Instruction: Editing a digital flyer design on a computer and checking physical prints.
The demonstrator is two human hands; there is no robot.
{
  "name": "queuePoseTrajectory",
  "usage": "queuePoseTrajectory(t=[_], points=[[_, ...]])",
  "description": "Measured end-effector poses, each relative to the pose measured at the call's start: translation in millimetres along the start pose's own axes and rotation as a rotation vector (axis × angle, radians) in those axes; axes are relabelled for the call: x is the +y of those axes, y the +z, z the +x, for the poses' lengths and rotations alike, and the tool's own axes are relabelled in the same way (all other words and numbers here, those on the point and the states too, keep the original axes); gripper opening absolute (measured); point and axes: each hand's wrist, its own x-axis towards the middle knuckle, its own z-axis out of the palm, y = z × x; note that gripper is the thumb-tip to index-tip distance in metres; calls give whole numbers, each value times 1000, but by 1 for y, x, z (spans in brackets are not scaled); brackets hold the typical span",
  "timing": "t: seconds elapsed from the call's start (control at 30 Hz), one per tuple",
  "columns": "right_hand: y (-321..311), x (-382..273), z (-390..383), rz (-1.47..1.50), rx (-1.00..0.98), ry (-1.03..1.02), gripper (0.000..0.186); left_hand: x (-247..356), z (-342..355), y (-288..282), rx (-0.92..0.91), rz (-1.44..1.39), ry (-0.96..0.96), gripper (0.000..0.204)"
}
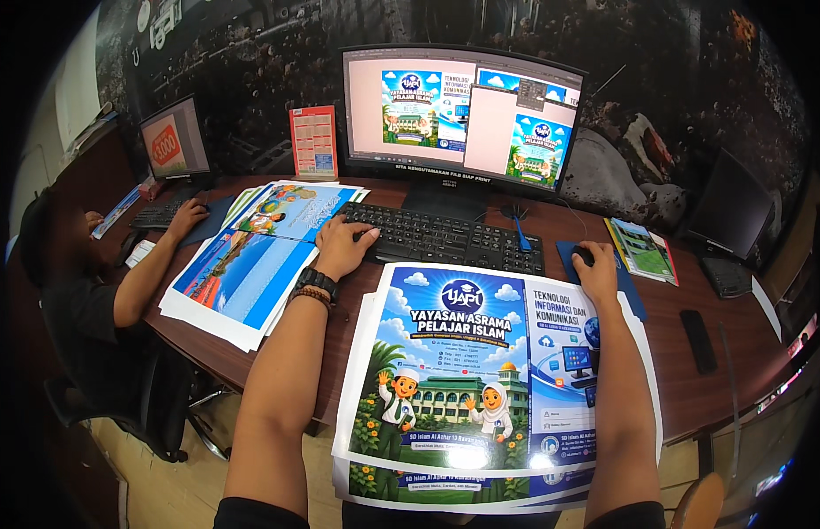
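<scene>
– First, shapes and surfaces: what do the hands meet?

– Left hand [344, 245]: fingers loosely spread, laid on the left end of a black keyboard [445, 240], long and flat with small square keys. Right hand [597, 271]: fingers closed over a small, rounded dark mouse [584, 257], which sits on a flat blue pad [635, 298].

– Position of the keyboard?

– On the dark brown, wood-look desk [745, 326], in front of the middle monitor [428, 106]. Mouse near its right end, apart from it.

– Paper?

– Glossy; light glares near the lower edge. One pile of printed sheets [445, 309] lies between the forearms, the top one blue and green with two cartoon figures. At least two sheets; exact number cannot be told. Second pile [234, 273] left of the keyboard, blue with white margins, also uncounted.

– Remaining counts?

– Monitors: three; middle and left [174, 137] lit, right [736, 203] dark. Keyboards: three. Stiff red-and-white calendar [314, 145]: one. Wristwear on the left arm: thick black band, brown beads [313, 293]. Co-worker's hands: two, one [191, 214] beside another blue pad.
</scene>
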Motion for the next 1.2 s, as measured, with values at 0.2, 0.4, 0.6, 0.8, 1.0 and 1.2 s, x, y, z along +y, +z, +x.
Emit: queuePoseTrajectory(t=[0.2, 0.4, 0.6, 0.8, 1.0, 1.2], points=[[0, 1, 0, -10, -17, 11, 35, 2, 0, 0, -9, 6, -9, 34], [0, -1, -1, -19, -25, 12, 35, -1, 0, 0, -7, 5, 0, 34], [-1, -1, 0, -19, -27, 9, 35, 0, -1, 0, 3, 7, 3, 34], [1, 4, 1, -26, -26, 1, 35, 4, -1, -1, -3, 10, 0, 34], [-2, -4, 0, -17, -41, 30, 36, 0, 0, 0, -4, 23, 2, 34], [-1, -1, 0, -24, -37, 26, 36, 0, 0, 1, -2, -1, 6, 34]])
